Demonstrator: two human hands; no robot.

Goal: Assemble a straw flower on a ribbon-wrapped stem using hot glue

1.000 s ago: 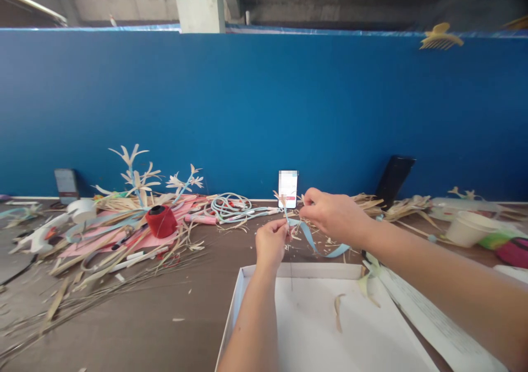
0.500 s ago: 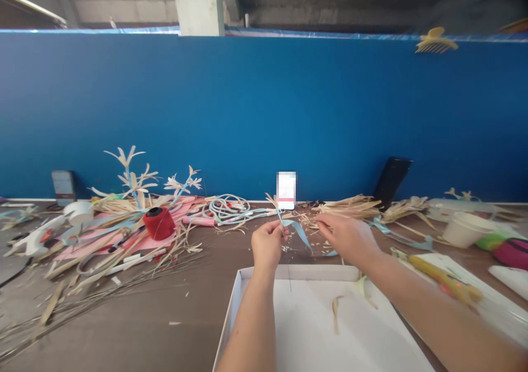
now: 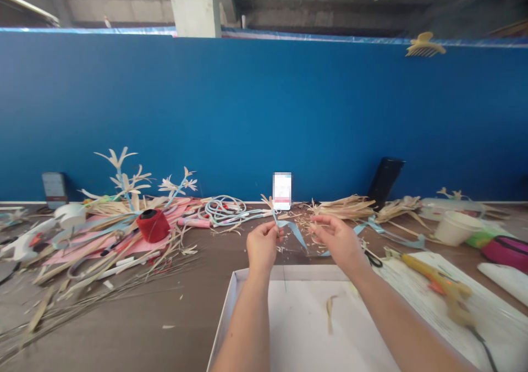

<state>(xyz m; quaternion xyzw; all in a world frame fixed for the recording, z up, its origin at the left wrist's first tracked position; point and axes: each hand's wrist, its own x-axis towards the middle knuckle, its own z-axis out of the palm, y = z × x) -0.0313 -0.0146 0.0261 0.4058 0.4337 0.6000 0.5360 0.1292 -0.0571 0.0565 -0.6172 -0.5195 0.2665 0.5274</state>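
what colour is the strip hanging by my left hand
The strip by your left hand is light blue, seen best in the head view.

A yellow claw clip (image 3: 425,43) tops the blue partition (image 3: 264,113); a black slab (image 3: 386,180) apparently leans against it.

Both forearms reach forward from the lower edge of the view, bare of sleeves. The left arm (image 3: 247,322) runs nearly straight ahead, leaning slightly rightward; its hand (image 3: 263,244) is bent in, thumb and forefinger pinched at the tips, the other fingers curled beneath. The right arm (image 3: 396,317) slants in from the lower right, its hand (image 3: 339,244) angled inward, fingers loosely bent, thumb near the forefinger. The hands stand apart, roughly level.
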